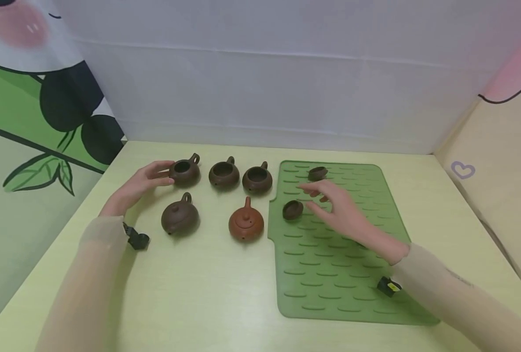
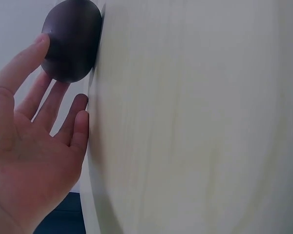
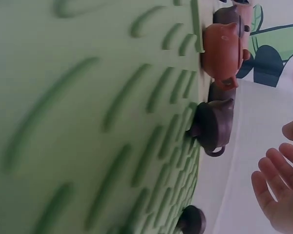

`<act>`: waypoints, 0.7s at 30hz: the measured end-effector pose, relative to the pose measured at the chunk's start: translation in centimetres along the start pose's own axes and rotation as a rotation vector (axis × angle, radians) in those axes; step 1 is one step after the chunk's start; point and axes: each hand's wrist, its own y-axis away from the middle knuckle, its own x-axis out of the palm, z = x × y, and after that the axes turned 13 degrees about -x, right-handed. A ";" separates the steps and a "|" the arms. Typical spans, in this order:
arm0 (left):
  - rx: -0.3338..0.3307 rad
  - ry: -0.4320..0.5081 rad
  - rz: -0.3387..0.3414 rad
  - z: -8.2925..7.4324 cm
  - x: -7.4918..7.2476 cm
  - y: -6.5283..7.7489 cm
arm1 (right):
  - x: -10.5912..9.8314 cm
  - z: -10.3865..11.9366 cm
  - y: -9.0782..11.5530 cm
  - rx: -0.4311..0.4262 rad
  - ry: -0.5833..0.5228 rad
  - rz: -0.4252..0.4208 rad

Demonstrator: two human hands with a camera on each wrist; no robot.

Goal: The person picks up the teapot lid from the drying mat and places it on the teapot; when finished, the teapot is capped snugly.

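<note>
My left hand (image 1: 142, 182) reaches the leftmost lidless dark teapot (image 1: 185, 173), thumb in front and fingers behind, touching its side. In the left wrist view the thumb lies against the dark teapot (image 2: 73, 44), the fingers fairly straight. Above the green mat (image 1: 331, 288) hovers my right hand (image 1: 341, 208), thumb and fingers spread, nothing between them. Closest to its fingertips are two dark teapot lids: one lid (image 1: 293, 210) tilted at the mat's left side, another lid (image 1: 317, 173) farther back.
Two more lidless dark teapots, a middle one (image 1: 224, 174) and a right one (image 1: 257, 179), stand in the back row. In front are a lidded dark teapot (image 1: 180, 216) and a lidded reddish teapot (image 1: 246, 224). A pale wall (image 1: 278, 93) rises behind the table.
</note>
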 end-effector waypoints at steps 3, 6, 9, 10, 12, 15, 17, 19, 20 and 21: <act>-0.003 0.001 0.007 0.0 0.1 -0.1 | -0.2 -0.4 1.1 0.035 0.001 0.022; 0.001 0.006 0.015 0.0 0.1 -0.2 | 0.1 -0.7 1.9 0.104 -0.003 0.055; -0.001 0.010 0.021 -0.2 0.0 0.1 | 0.8 -1.0 2.4 0.170 -0.006 0.080; -0.003 0.015 0.024 -0.4 0.0 0.2 | 1.1 -1.1 2.5 0.185 -0.007 0.086; -0.011 0.016 0.027 -0.6 0.1 0.4 | 1.6 -1.3 2.7 0.194 -0.011 0.089; -0.015 0.012 0.027 -0.7 0.2 0.5 | 2.1 -1.4 2.8 0.206 -0.027 0.094; -0.011 0.006 0.023 -0.4 0.2 0.3 | 2.2 -1.4 2.7 0.218 -0.033 0.104; -0.009 -0.001 0.017 -0.2 0.1 0.2 | 2.2 -1.3 2.6 0.234 -0.036 0.116; -0.009 0.000 0.015 -0.2 0.1 0.2 | 2.2 -1.2 2.6 0.234 -0.038 0.121; -0.010 -0.004 0.012 -0.1 0.1 0.2 | 2.2 -1.2 2.5 0.235 -0.041 0.123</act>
